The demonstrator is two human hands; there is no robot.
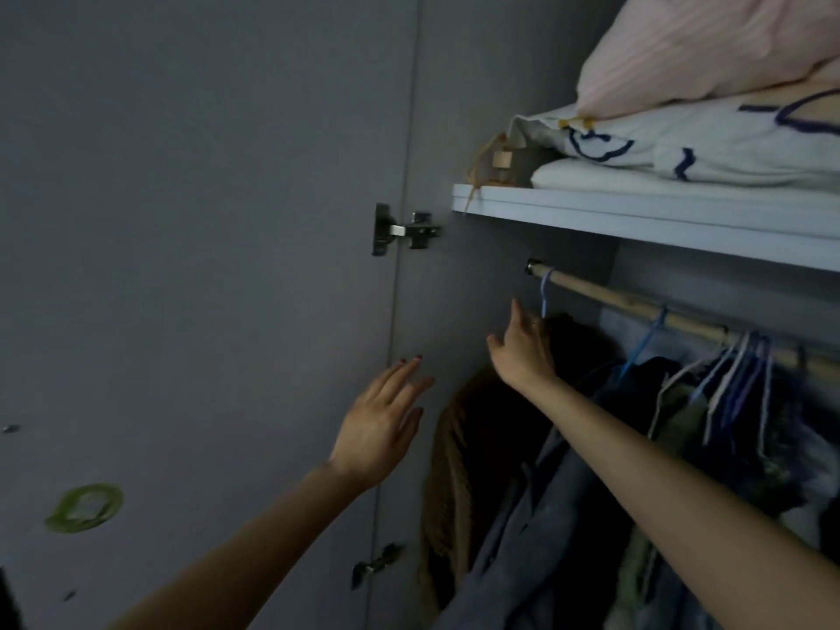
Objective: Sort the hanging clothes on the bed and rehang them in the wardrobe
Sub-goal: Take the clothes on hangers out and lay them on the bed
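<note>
Left hand: I see my left hand [382, 429] raised in front of the wardrobe's grey side panel [436, 311], fingers straight and loosely spread, palm turned away from me, holding nothing. I cannot tell whether the fingertips touch the panel.
Right hand: my right hand [522, 352] reaches up under the left end of the rail, thumb and index finger spread; its other fingers lie against the dark garment [577, 352] at the neck of the blue hanger [545, 293]. Whether they curl round the hanger I cannot tell; the far side of the hand is hidden.
Blue hanger: its hook is over the wooden rail [636, 302], right at the rail's left end, beside the metal socket.
Dark garment: it hangs from that hanger, leftmost on the rail, with a brown knitted piece [450, 452] at its left edge, nearest the side panel.
Other clothes: I see a greyish-blue garment [522, 538] below my right forearm, and a crowded group on pale and blue hangers [736, 370] further right along the rail.
Shelf: the white shelf [636, 216] sits above the rail; folded white bedding with blue marks [727, 147] lies on it, a pink striped pillow [704, 43] on top.
Door: the open door [182, 220] stands left, hinges [404, 229] at its edge, a green round sticker [84, 507] low on it.
</note>
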